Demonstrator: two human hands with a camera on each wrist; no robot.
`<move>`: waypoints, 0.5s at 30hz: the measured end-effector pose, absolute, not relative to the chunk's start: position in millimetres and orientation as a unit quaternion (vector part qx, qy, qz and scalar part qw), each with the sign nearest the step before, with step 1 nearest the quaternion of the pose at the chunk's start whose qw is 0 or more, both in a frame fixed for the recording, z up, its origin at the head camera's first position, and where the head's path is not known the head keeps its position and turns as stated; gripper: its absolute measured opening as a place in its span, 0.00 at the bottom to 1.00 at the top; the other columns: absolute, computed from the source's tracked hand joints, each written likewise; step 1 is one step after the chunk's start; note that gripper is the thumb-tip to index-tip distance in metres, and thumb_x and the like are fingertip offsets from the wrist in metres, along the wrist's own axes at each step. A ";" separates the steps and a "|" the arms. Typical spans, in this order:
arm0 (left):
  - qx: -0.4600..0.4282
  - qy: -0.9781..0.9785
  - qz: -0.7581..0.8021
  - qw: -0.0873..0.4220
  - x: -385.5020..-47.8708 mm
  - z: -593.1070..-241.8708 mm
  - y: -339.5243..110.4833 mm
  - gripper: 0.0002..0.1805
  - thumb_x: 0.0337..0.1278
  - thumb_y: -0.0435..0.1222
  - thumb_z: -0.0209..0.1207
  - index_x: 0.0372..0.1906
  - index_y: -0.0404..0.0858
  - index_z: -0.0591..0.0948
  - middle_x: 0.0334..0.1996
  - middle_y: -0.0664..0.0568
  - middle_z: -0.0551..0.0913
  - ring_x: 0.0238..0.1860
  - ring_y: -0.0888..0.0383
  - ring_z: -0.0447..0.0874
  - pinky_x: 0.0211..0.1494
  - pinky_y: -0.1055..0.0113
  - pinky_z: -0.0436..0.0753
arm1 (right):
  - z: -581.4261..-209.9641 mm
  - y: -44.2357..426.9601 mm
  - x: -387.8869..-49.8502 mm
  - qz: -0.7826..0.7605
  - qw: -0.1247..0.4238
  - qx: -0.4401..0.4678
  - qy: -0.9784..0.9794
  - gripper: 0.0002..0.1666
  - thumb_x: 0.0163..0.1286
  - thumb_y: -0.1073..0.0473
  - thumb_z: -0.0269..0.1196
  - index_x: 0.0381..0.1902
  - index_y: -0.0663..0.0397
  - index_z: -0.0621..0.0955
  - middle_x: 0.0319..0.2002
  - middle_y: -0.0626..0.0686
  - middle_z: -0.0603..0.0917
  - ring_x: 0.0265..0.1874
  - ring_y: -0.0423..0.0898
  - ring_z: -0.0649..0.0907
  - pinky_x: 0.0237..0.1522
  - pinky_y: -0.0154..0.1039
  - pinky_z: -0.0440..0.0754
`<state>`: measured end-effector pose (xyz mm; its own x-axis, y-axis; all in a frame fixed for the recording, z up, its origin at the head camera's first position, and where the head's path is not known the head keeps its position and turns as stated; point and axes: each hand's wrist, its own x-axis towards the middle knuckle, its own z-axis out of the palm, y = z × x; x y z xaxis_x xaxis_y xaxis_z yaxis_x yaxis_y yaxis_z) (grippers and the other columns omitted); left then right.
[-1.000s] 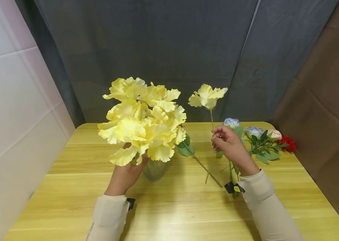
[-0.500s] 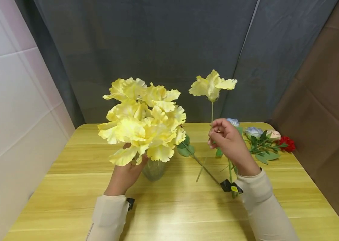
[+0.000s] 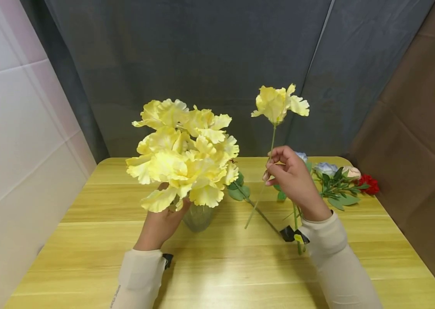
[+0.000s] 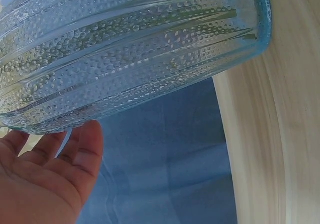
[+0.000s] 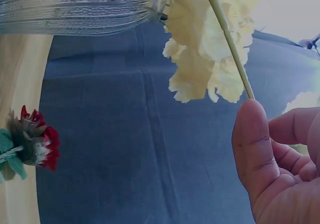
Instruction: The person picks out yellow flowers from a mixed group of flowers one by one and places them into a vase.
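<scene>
In the head view, a bunch of yellow ruffled artificial flowers (image 3: pixel 186 163) stands in a clear textured glass vase (image 3: pixel 197 219). My left hand (image 3: pixel 162 227) holds the vase high up near its neck, partly hidden under the petals. In the left wrist view its fingers (image 4: pixel 87 154) touch the vase's side. My right hand (image 3: pixel 294 182) pinches the thin stem of a single yellow flower (image 3: pixel 275 105), right of the bunch. That flower's head points up, and its stem slants down to the left. In the right wrist view the stem (image 5: pixel 231 42) passes in front of the bunch.
On the wooden table (image 3: pixel 217 266), a leafy stem (image 3: pixel 258 210) lies behind the vase; its red bloom (image 5: pixel 47 141) shows in the right wrist view. Blue roses (image 3: pixel 325 168), a pale pink one (image 3: pixel 351 172) and a red flower (image 3: pixel 370 184) lie at right.
My right hand has risen slightly and moved a little left. The single yellow flower has gone up and turned, its stem's lower end swinging left. My left hand and the vase stay put.
</scene>
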<state>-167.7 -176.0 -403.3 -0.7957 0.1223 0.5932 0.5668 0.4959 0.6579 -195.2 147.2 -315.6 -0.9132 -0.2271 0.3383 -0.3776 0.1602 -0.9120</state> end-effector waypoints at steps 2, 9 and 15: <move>-0.206 -0.829 -0.461 0.239 -167.8 -403.0 -176.0 0.14 0.61 0.28 0.63 0.48 0.42 0.74 0.44 0.53 0.77 0.41 0.60 0.78 0.42 0.60 0.80 | -310.9 145.7 -197.3 0.613 0.070 0.205 -0.760 0.12 0.77 0.63 0.53 0.54 0.60 0.69 0.42 0.62 0.73 0.32 0.53 0.82 0.34 0.45 0.86; -0.199 -0.834 -0.460 0.232 -168.1 -404.0 -176.8 0.15 0.62 0.29 0.63 0.50 0.42 0.74 0.46 0.52 0.77 0.43 0.59 0.78 0.43 0.56 0.80 | -280.3 137.0 -203.4 0.621 0.109 0.224 -0.743 0.11 0.75 0.66 0.54 0.53 0.61 0.70 0.40 0.64 0.74 0.30 0.52 0.82 0.32 0.46 0.86; -0.196 -0.834 -0.461 0.231 -168.4 -404.7 -177.2 0.17 0.61 0.28 0.64 0.52 0.42 0.74 0.48 0.53 0.76 0.45 0.58 0.78 0.45 0.56 0.80 | -248.7 126.8 -210.2 0.645 0.139 0.239 -0.712 0.09 0.75 0.66 0.55 0.50 0.58 0.71 0.38 0.57 0.75 0.29 0.52 0.82 0.31 0.43 0.86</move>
<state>-168.4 -177.2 -404.7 -0.8161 0.1137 0.5666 0.5401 0.4986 0.6779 -210.2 126.8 -248.7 -0.8472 -0.1617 0.5060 -0.5195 0.0531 -0.8528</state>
